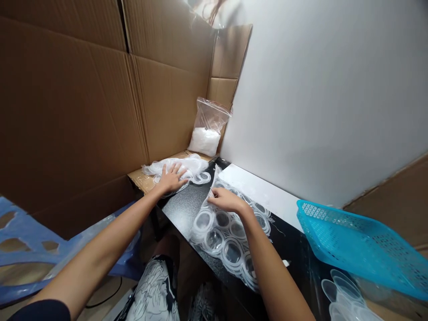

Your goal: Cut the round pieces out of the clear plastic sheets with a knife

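Observation:
My left hand (172,179) lies with its fingers spread on a loose heap of thin white sheeting (192,167), with a few ringed discs showing at its edge. In the middle of the black table, a layered sheet of round clear discs with white rims (214,240) is spread out. My right hand (227,199) is closed on the far left edge of this sheet, fingers pinched together at a white crumpled strip. The forearm hides part of the discs. The fingertips of the right hand are partly hidden.
A zip bag (205,138) with white contents stands in the corner by cardboard walls (174,98). To the right are a blue perforated basket (351,236) and loose clear discs (344,294). A white board (257,189) lies along the wall. A blue plastic stool (26,249) is at lower left.

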The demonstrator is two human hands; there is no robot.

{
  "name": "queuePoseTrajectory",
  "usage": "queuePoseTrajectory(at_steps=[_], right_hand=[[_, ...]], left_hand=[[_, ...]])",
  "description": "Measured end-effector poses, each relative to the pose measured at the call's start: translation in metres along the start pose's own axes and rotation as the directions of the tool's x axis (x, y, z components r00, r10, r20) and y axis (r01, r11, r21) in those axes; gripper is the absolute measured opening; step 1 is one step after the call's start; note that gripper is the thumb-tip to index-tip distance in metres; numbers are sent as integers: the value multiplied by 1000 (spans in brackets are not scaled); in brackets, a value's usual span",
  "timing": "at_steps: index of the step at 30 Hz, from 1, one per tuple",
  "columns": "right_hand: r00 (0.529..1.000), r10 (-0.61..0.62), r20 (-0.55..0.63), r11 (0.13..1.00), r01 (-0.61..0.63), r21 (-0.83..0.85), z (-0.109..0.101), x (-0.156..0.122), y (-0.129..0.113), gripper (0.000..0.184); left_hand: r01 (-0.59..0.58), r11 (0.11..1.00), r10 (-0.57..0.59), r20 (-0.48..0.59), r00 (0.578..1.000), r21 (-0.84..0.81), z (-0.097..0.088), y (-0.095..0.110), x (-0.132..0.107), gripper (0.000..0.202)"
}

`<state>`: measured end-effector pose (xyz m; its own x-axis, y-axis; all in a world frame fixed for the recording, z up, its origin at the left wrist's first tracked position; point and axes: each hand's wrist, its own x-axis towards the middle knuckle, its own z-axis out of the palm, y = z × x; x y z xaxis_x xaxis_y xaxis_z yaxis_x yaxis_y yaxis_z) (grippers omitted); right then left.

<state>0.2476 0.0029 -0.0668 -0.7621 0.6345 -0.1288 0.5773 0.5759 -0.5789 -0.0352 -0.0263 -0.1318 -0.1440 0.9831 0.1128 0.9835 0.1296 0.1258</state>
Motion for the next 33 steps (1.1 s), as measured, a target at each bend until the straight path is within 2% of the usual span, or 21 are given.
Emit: queuePoseTrajectory(at_steps=[4,7,10,12,13,15,16,18,20,22,25,27,29,33], right_hand=[[998,-60,-27,989,63,131,16,0,-2,17],[988,-151,-26,973,154,170,33,4,-5,29],[974,-226,22,970,222,102,39,6,-9,36],[970,-231,68,972,227,63,38,4,-13,38],[970,-224,97,974,221,43,37,1,-16,43],[963,-215,159,975,220,-13,37,-5,-22,58],[958,-220,186,971,233,-50,39,-9,-26,67],[950,-242,199,952,272,-138,46,-17,-34,81],[949,-268,164,926,301,-230,57,-25,-42,83],[951,-287,112,903,308,-299,70,-32,-47,78],[948,-312,60,887,313,-339,86,-39,-47,68],[938,-345,32,879,334,-341,94,-41,-43,63],[924,-383,-15,870,355,-343,101,-42,-37,58],[882,-453,-132,857,390,-338,113,-40,-28,45]], left_hand=[[114,993,-114,-88,990,-8,-3,-4,23,60],[118,993,-120,-118,986,-25,-11,3,27,58],[63,998,-66,-180,981,-22,-19,15,7,57],[-10,997,-9,-254,967,-75,-23,24,-23,48],[-85,982,29,-308,951,-170,-23,29,-42,41],[-185,883,16,-366,930,-432,-19,38,-86,31],[-168,825,-35,-346,938,-539,-14,43,-110,31],[-43,714,-224,-285,932,-699,-1,51,-153,31],[80,528,-397,-163,903,-845,15,58,-187,31],[159,325,-484,-20,875,-932,29,65,-208,35],[217,89,-500,145,854,-972,40,74,-220,43],[212,-14,-495,191,847,-977,40,81,-220,46],[181,-67,-509,190,840,-981,37,87,-218,48],[134,-69,-534,150,832,-989,32,97,-215,54]])
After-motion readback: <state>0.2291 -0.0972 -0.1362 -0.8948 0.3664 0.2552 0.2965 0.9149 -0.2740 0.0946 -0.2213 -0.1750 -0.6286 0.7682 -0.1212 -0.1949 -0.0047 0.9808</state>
